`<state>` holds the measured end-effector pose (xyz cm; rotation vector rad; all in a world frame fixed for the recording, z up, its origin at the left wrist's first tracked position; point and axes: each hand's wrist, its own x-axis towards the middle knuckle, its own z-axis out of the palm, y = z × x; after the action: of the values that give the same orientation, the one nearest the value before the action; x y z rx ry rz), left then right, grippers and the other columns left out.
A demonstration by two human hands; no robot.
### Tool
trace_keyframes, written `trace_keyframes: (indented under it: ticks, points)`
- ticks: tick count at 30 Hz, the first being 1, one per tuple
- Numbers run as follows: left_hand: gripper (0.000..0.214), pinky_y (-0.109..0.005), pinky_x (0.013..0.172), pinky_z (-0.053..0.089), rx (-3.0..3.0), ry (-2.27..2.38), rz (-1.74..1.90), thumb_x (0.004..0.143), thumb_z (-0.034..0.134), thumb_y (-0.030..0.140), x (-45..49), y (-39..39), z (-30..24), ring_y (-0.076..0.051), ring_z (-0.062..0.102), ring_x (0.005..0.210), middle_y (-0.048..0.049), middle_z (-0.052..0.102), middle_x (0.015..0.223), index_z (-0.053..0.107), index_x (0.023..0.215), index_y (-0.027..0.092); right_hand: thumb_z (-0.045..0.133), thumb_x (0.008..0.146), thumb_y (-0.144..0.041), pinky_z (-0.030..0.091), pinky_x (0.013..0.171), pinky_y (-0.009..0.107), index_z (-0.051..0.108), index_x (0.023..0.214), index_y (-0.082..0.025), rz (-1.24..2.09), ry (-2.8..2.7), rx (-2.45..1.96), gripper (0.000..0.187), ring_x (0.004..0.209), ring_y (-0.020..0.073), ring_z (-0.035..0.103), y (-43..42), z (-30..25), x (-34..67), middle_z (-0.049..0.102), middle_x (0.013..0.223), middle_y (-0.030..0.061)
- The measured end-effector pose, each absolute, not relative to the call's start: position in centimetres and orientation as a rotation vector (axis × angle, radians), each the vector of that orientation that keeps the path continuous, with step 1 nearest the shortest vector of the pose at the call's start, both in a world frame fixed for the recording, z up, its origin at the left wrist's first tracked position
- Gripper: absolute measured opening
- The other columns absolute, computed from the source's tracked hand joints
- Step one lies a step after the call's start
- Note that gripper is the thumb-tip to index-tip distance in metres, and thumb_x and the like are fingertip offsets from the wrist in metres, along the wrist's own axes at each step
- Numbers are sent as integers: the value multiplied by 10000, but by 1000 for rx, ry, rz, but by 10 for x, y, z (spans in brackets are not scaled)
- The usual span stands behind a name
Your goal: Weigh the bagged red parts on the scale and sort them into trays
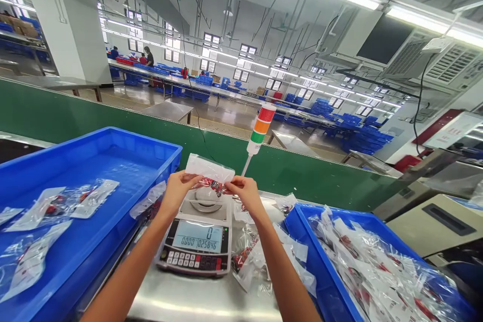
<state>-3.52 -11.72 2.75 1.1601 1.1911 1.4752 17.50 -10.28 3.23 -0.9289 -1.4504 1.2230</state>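
Note:
Between my two hands hangs a plastic bag (210, 169), white along its upper part, with small red and dark parts in its clear lower part. My left hand (178, 189) pinches its left side and my right hand (244, 190) pinches its right side. Right behind and below the bag is the round pan of a digital scale (196, 245). Its display reads 0, with 0.000 and a second figure underneath. More filled bags (249, 256) lie on the metal table to the right of the scale, partly behind my right forearm.
On the left, a blue tray (147, 156) holds several filled bags. To the right, another blue tray (313, 251) is heaped with bags. A red, orange and green signal light (261, 128) rises behind the scale, before a green partition (317, 176). People sit and stand far off.

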Motion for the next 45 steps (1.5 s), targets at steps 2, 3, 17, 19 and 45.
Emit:
trace_keyframes:
  ticks: [2,3,17,19,45]
  points:
    - [551,-441,869,603,1126,1138,1478,554,861,567,-34,-122,29,-289,748,874,-127,790,904,728,859,128,838,677,-482,598,683,338,726,676,-175,1158,-1478,-949,327,678,198,685,-103,38,180,724,694,37]
    - [568,-437,880,602,1114,1115,1479,559,861,577,-35,-123,30,-285,748,889,-126,791,929,734,888,131,827,693,-470,590,676,328,743,704,-177,1133,-1493,-952,305,692,199,686,-102,41,182,734,716,41]
    - [503,-408,857,566,1238,1192,1512,605,802,590,-45,-107,23,-297,723,908,-121,785,925,751,850,153,737,712,-463,514,775,355,734,678,-192,969,-1637,-1085,273,759,235,692,-79,26,185,758,735,56]
    - [452,-399,868,551,1294,1263,1507,636,767,552,-44,-96,15,-296,707,940,-111,783,959,751,861,160,713,719,-446,487,764,346,719,658,-201,865,-1646,-1161,252,749,229,672,-70,19,186,738,709,39]
    - [394,-470,1083,443,1612,1872,1497,840,601,444,-75,-104,-32,-304,545,1216,-122,607,1224,614,1142,192,694,834,-250,455,903,367,729,1049,-204,405,-2002,-1903,222,1044,298,642,-155,-73,285,738,1093,89]
